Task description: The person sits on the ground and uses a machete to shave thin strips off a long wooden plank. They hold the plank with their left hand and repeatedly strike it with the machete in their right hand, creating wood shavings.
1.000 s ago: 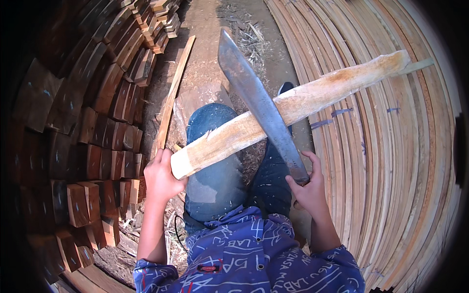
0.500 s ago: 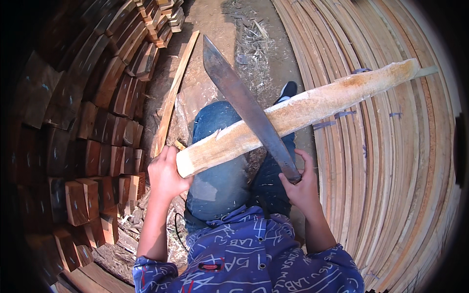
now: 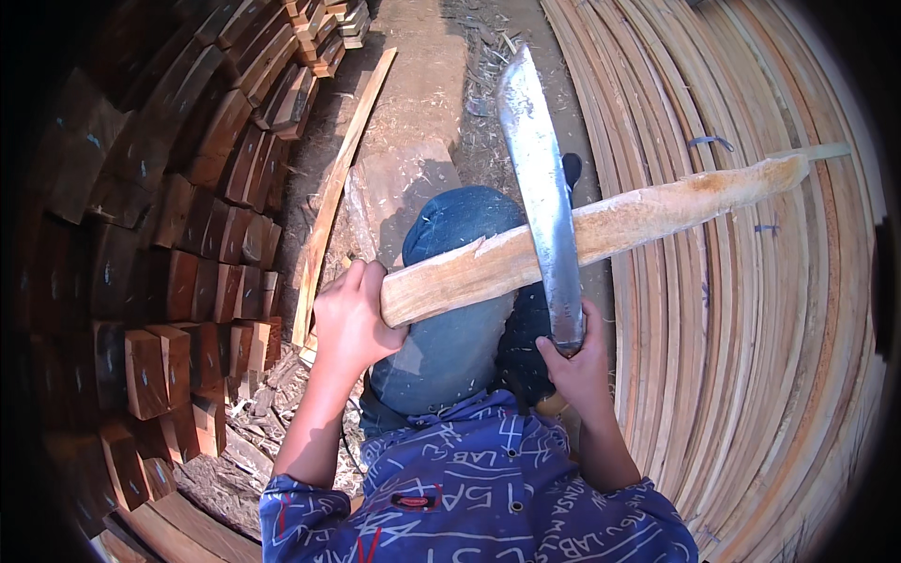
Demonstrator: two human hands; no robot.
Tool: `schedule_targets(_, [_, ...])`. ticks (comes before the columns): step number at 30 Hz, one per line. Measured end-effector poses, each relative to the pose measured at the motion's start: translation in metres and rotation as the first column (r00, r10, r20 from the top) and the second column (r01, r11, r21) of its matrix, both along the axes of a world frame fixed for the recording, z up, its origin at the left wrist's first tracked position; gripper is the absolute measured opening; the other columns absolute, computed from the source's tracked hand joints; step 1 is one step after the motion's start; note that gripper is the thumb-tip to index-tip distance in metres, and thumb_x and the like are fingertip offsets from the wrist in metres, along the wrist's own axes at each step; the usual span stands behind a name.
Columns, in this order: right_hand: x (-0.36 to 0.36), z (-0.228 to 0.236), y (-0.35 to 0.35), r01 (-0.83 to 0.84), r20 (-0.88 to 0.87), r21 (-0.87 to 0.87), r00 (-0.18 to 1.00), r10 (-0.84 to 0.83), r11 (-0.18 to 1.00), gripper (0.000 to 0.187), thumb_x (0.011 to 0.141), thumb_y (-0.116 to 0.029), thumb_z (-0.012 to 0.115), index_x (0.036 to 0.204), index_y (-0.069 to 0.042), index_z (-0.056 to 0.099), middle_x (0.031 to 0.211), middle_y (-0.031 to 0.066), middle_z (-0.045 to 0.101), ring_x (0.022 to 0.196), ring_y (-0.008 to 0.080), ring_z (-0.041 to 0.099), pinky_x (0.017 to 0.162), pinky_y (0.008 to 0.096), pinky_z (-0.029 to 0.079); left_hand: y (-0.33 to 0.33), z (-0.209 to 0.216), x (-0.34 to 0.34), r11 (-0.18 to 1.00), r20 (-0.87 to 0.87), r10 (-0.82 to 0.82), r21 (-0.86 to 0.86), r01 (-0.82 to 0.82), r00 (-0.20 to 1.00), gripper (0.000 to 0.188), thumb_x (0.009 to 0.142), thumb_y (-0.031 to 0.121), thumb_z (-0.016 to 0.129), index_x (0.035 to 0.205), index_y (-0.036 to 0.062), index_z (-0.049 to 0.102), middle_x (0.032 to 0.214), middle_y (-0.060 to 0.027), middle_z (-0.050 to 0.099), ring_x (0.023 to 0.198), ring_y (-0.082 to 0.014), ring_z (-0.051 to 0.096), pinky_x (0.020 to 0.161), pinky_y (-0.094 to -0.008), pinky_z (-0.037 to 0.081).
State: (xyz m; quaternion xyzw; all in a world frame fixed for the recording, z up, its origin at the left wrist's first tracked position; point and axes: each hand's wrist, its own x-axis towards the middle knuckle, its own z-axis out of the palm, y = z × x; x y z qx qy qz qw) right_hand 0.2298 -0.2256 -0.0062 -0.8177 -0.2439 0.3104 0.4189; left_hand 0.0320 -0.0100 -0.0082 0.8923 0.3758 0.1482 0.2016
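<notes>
"stacked wood blocks (image 3: 145, 375) rise on your left, and long boards (image 3: 676, 375) lie side by side on your right. what's between them?"

"brown ground (image 3: 413, 84), with a loose strip of wood (image 3: 343, 197) along it and chips (image 3: 272, 422) beside my left forearm."

"what are you holding?"

"my left hand (image 3: 357, 314) grips the near end of a piece of wood (image 3: 460, 286). my right hand (image 3: 577, 366) is closed round the handle of a big knife (image 3: 546, 197), though most of that handle is hidden."

"where does the piece of wood lie?"

"slantwise across my bent leg (image 3: 460, 220), its far end out above the long boards. i can't tell whether it rests on them. a thin pale strip (image 3: 831, 151) shows past that end, and i can't say if it's part of it."

"is the big knife cutting in?"

"it crosses over the middle, tip pointing away from me. whether it touches, i can't tell."

"how far along is it?"

"partway, i'd judge. the face nearest me looks pale and fairly even, so that stretch seems mostly trimmed. a splinter (image 3: 483, 246) stands up on the upper edge, and the far end has a brown patch (image 3: 774, 172) and a wavy outline, so the rougher part looks left to do."
</notes>
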Motion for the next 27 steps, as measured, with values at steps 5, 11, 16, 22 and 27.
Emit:
schedule_targets(5, [-0.009,0.011,-0.001,-0.082,-0.037,-0.009,0.996,0.081,0.997,0.066,0.081,0.001,0.072,0.137,-0.007,0.038,0.106,0.0144,0.064,0.090,0.0207,0.068,0.072,0.0294,0.053,0.006,0.014,0.012,0.978,-0.066,-0.112,-0.183,0.099,0.991,0.040,0.056,0.015,0.072,0.089,0.0021,0.053,0.084,-0.0204,0.058,0.081,-0.0429,0.061,0.069,-0.0466,0.050])
schedule_targets(11, [0.025,0.015,-0.011,0.160,0.048,0.127,0.985,-0.167,0.979,0.064,0.082,0.005,0.069,0.136,-0.006,0.037,0.094,0.0116,0.063,0.075,0.0177,0.065,0.063,0.0266,0.052,0.016,0.024,0.015,0.865,-0.137,-0.275,-0.467,0.183,0.952,0.052,0.056,0.017,0.074,0.101,-0.0022,0.055,0.091,-0.0277,0.063,0.090,-0.0473,0.061,0.079,-0.0475,0.049])
schedule_targets(16, [0.027,0.032,-0.001,0.298,-0.116,0.125,0.952,-0.285,0.946,0.056,0.086,0.006,0.063,0.133,-0.001,0.034,0.083,0.0079,0.057,0.047,0.0075,0.051,0.038,0.0229,0.039,0.012,0.021,0.023,0.743,-0.136,-0.312,-0.652,0.152,0.940,0.060,0.057,0.019,0.073,0.109,-0.0066,0.057,0.096,-0.0315,0.064,0.096,-0.0461,0.063,0.086,-0.0460,0.050])
schedule_targets(22, [0.030,0.023,-0.018,0.231,0.033,0.159,0.971,-0.239,0.960,0.058,0.085,0.007,0.064,0.134,-0.002,0.034,0.084,0.0078,0.059,0.048,0.0080,0.052,0.040,0.0222,0.041,-0.002,-0.006,0.014,0.826,-0.023,-0.204,-0.541,0.159,0.979,0.063,0.057,0.017,0.073,0.114,-0.0022,0.055,0.090,-0.0287,0.065,0.091,-0.0448,0.064,0.080,-0.0426,0.050])
schedule_targets(27, [0.044,0.046,-0.020,0.311,-0.133,0.181,0.948,-0.290,0.933,0.058,0.085,0.008,0.064,0.134,-0.002,0.035,0.081,0.0073,0.059,0.048,0.0078,0.051,0.039,0.0219,0.040,-0.005,0.007,0.021,0.810,-0.079,-0.198,-0.575,0.118,0.977,0.064,0.056,0.017,0.072,0.115,-0.0025,0.055,0.089,-0.0294,0.064,0.091,-0.0453,0.063,0.080,-0.0425,0.050])
